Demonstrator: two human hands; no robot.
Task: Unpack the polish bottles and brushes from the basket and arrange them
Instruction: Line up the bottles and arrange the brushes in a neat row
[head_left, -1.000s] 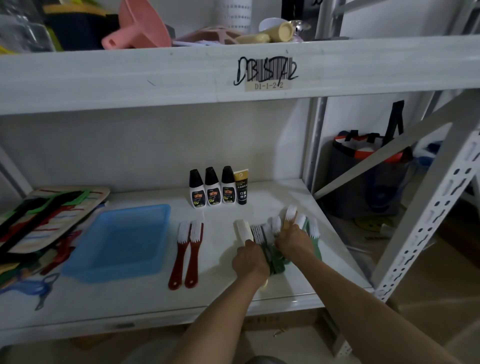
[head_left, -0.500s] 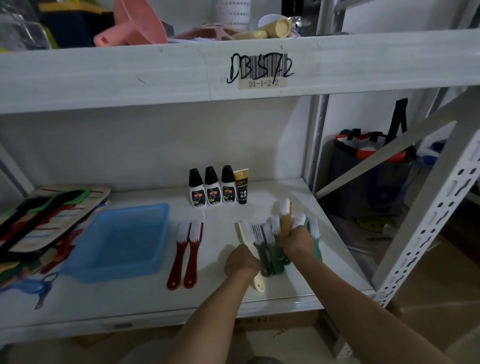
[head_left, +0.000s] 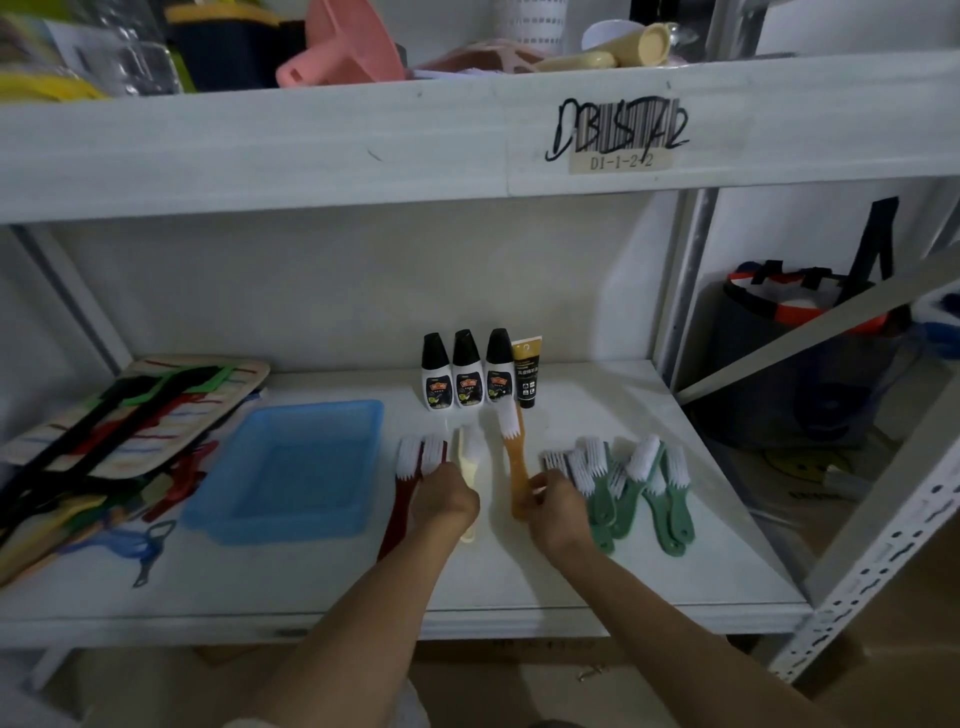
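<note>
Both hands work on the white shelf (head_left: 597, 582). The left hand (head_left: 444, 501) is closed over the handle of the cream brush (head_left: 467, 462), whose white bristles show just beyond the knuckles; the handle's middle is hidden under the hand. Touching this hand's left side lie the two red brushes (head_left: 415, 460), their handles partly covered by the wrist. The right hand (head_left: 558, 506) pinches the amber brush (head_left: 511, 457) by its lower handle, fingers curled together around it, the bristle end reaching toward the polish bottles (head_left: 467, 374) and the dark tube (head_left: 527, 371) standing beyond both hands. Just right of the right hand the green brushes (head_left: 631, 483) lie overlapped, so their number is hard to make out. Left of the left hand sits the blue basket (head_left: 291, 467); its inside is blurred.
</note>
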